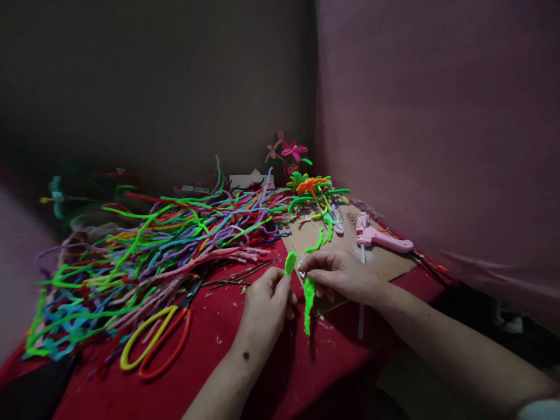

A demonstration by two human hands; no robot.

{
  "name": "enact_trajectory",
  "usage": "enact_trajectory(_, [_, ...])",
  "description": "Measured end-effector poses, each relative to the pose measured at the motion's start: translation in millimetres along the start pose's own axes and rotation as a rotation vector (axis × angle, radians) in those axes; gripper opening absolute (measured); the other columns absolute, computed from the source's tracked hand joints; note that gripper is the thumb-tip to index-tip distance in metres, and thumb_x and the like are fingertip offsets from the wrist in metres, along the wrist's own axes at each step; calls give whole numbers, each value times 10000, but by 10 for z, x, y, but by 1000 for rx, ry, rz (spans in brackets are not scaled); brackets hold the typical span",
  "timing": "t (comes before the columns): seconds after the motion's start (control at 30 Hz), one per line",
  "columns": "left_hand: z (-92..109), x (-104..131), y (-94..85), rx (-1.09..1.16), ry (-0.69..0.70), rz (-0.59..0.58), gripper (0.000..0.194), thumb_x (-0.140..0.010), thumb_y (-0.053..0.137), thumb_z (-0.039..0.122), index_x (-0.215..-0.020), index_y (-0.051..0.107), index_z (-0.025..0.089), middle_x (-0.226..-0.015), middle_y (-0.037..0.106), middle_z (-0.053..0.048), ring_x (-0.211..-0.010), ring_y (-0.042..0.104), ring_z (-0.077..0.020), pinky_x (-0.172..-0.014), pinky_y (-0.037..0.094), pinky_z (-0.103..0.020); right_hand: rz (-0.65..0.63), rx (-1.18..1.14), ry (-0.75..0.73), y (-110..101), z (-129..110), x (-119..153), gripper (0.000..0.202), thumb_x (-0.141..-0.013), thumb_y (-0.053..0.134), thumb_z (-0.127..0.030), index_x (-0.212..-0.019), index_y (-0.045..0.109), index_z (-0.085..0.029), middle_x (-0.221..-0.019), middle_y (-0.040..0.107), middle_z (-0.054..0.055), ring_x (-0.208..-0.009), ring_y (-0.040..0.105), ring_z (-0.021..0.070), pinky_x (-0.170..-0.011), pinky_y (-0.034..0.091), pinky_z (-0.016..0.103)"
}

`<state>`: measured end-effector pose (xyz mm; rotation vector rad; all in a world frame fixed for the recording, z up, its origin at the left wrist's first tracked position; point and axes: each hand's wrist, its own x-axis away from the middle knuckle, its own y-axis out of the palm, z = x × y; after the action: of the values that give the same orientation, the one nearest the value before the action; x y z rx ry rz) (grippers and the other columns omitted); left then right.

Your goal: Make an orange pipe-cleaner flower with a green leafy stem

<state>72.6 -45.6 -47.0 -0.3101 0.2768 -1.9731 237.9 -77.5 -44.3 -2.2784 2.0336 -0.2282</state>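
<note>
Near the middle of the red cloth, my left hand (268,296) pinches a short bright green fuzzy piece (290,263), whose rounded end sticks up above the thumb. Just to its right, my right hand (335,274) has thumb and fingers closed on a longer green fuzzy strip (308,306) that hangs down below the fingers. The two hands are close but apart. Small green fuzzy pieces (321,239) lie on the brown cardboard (385,265) just beyond my right hand.
A big pile of coloured pipe cleaners (175,233) covers the left side. Scissors (164,344) with yellow and red handles lie before it. At the right rests a pink glue gun (380,236); an orange flower (311,186) and a potted pink flower (294,150) stand behind.
</note>
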Motion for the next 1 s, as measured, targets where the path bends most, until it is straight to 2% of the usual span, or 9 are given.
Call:
enact_trajectory(0.23, [61,23,19,105,-39,-41,175,-773,503,317,-675,510,173,-537,588,22,-388,511,-84,-376,335,-170,5,5,-16,5,-13,-3,139,-753,508,-196,-855,590,-149,-498,503,-63,-374,438,50,-339,363,143])
enact_trajectory(0.43, [6,3,12,96,-46,-44,167,-791,477,342,-800,528,182,-547,596,15,-371,519,-113,-375,357,-202,16,4,-45,11,-28,-9,139,-742,520,-195,-849,594,-146,-525,508,-55,-408,472,61,-344,376,149])
enact_trajectory(0.5, [-29,-9,-9,-45,31,33,181,-802,469,343,-877,538,193,-593,616,-5,-444,561,-153,-449,418,-252,18,-10,-51,13,-24,-11,135,-738,525,-198,-842,596,-148,-528,514,-54,-399,466,57,-340,369,148])
enact_trajectory(0.57, [-33,-6,-30,-271,185,184,200,-791,493,307,-944,553,194,-740,651,-59,-648,611,-216,-623,464,-339,20,-31,-53,10,-13,-15,137,-734,533,-203,-838,602,-149,-533,522,-51,-401,466,56,-338,364,147])
enact_trajectory(0.67, [17,28,-43,-505,439,365,217,-776,509,258,-961,586,174,-959,627,-124,-937,538,-281,-844,386,-426,41,-27,-47,-3,9,-22,150,-738,539,-209,-851,617,-148,-492,517,-56,-368,448,54,-334,350,150])
enact_trajectory(0.73, [57,59,-31,-439,444,276,196,-786,508,275,-919,608,172,-902,628,-105,-876,541,-255,-800,404,-383,73,-24,-52,-2,10,-22,144,-740,545,-212,-844,621,-148,-476,520,-56,-355,445,55,-334,342,153])
enact_trajectory(0.87, [86,94,24,-89,99,-192,168,-756,553,297,-686,626,162,-613,593,-23,-565,507,-140,-537,377,-239,122,-55,-92,42,-51,23,117,-746,560,-227,-819,611,-150,-495,532,-52,-355,446,53,-346,338,158])
enact_trajectory(0.93, [86,96,42,31,-31,-259,228,-737,574,316,-582,591,150,-510,526,10,-456,410,-88,-451,297,-204,114,-45,-149,25,-91,76,140,-768,557,-251,-852,609,-152,-553,562,-33,-406,490,67,-388,389,175])
enact_trajectory(1.0, [95,92,42,121,-121,-226,280,-704,609,358,-531,553,146,-443,451,40,-390,313,-55,-397,215,-191,169,55,-259,-86,-112,148,180,-808,519,-264,-931,601,-160,-704,619,14,-549,569,106,-491,465,219])
